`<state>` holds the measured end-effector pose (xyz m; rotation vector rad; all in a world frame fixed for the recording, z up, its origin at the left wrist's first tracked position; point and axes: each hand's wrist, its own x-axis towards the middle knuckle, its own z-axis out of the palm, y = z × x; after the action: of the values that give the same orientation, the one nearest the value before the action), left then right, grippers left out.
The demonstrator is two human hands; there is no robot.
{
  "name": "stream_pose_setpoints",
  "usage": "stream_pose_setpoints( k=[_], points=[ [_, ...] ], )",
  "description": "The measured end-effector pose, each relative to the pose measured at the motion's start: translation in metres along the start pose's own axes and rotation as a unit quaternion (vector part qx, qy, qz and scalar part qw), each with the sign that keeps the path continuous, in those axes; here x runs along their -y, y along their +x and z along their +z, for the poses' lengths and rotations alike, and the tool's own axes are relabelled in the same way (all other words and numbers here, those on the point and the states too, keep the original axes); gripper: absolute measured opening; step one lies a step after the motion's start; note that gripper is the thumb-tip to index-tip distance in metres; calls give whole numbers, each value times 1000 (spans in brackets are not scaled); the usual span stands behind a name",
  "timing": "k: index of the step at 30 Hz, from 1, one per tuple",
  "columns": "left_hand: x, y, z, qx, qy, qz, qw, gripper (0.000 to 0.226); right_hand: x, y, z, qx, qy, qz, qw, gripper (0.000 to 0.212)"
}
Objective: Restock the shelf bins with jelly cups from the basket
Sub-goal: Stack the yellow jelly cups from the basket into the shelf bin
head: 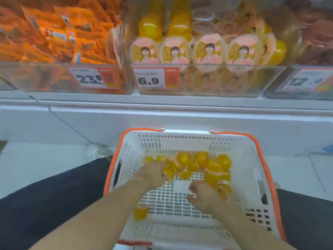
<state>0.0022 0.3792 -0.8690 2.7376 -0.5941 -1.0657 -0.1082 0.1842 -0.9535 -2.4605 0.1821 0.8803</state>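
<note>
Clear shelf bin (207,82) up top, stocked with jelly cups. Below, white basket (239,150), yellow jelly cups (207,163) heaped at its far side. Left hand (153,174) fingers curl into the heap; right hand (203,195) fingers curled, grasp unclear.

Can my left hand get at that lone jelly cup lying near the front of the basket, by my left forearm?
Probably yes. The lone jelly cup lies on the bare basket floor with nothing on it. The left hand is further in, among the piled cups, so it need only draw back.
</note>
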Motion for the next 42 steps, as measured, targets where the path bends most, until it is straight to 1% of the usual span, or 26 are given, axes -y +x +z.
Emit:
stream_pose_setpoints(
  k=[2,4,6,7,8,10,11,13,15,16,19,21,22,23,25,26,28,29,30,31,33,35,37,38,40,42],
  points=[
    [19,10,42,87,18,-72,993,49,-11,-1,12,57,-13,32,998,49],
    [29,18,78,141,52,-121,981,70,-15,-2,21,79,3,49,996,43],
    [35,23,110,171,101,-122,972,75,-19,-2,29,87,16,55,995,43],
    [35,23,122,185,116,-116,969,73,-21,-1,33,94,11,55,994,45],
    [34,21,132,190,118,-124,967,73,-22,-1,36,105,8,51,993,40],
    [36,18,145,166,131,-135,968,73,-20,-7,38,109,0,44,993,14],
    [38,18,148,157,142,-132,968,73,-19,-8,37,84,-8,36,996,12],
    [42,19,144,147,150,-113,971,69,-17,-9,30,-14,-36,43,998,17],
    [44,20,140,133,132,-98,977,57,-19,-9,17,-114,-58,77,989,22],
    [44,19,137,130,119,-94,980,49,-24,-8,13,-143,-68,89,983,27],
    [46,19,127,107,43,-114,987,28,-47,-7,13,-115,-108,123,980,55],
    [45,22,118,80,-66,-142,984,20,-58,-11,22,-81,-94,140,982,70],
    [44,23,114,71,-161,-155,972,19,-60,-12,25,-70,-79,143,984,74],
    [42,22,110,72,-271,-169,945,19,-60,-13,27,-68,-56,140,986,74],
    [30,16,98,120,-473,-189,852,20,-57,-11,24,-62,-20,140,988,66],
    [23,13,94,145,-544,-191,804,21,-54,-10,21,-52,-12,147,988,59],
    [7,9,87,161,-647,-203,717,21,-49,-8,20,-51,19,166,985,37],
    [-2,8,80,158,-681,-215,681,21,-47,-7,20,-58,57,179,981,22],
    [-9,6,72,156,-700,-223,661,20,-46,-5,23,-60,106,188,974,12],
    [-15,6,63,153,-699,-220,663,19,-46,-4,25,-51,139,199,969,19],
    [-21,5,46,148,-651,-198,717,26,-39,-4,25,-16,168,199,966,24],
    [-21,5,29,156,-546,-166,806,35,-29,-2,18,-1,171,184,968,24],
    [-19,-1,8,174,-377,-137,900,40,-13,0,2,-19,223,155,962,27],
    [-15,-3,-2,188,-299,-126,927,42,-3,0,-9,-30,274,136,952,27],
    [-9,-9,-27,219,-202,-120,947,57,24,-5,-40,-42,379,77,921,24],
    [-3,-17,-55,227,-200,-105,947,76,51,-13,-73,-72,448,1,891,18]
  ],
)
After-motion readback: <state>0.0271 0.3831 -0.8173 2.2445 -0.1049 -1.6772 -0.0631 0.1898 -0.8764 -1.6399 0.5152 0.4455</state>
